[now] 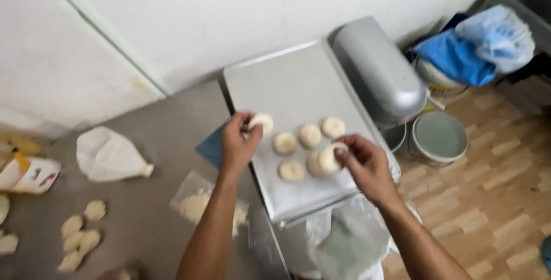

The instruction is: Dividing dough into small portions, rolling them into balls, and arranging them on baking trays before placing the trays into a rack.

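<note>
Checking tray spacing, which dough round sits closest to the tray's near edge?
The dough round lying alone in front, between both hands; the other rounds sit farther back on the tray.

A white carton with red and yellow print (26, 175) lies at the counter's far left edge, a crumpled white plastic bag (109, 155) near it, a clear bag of flour (198, 202) beside the baking tray — and blue and pale plastic bags (473, 47) sit on buckets at the right.

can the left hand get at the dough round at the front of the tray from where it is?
Probably yes. The left hand holds a dough piece at the baking tray's left side; the front dough round lies uncovered close by, nothing between. The right hand is busy further right.
</note>
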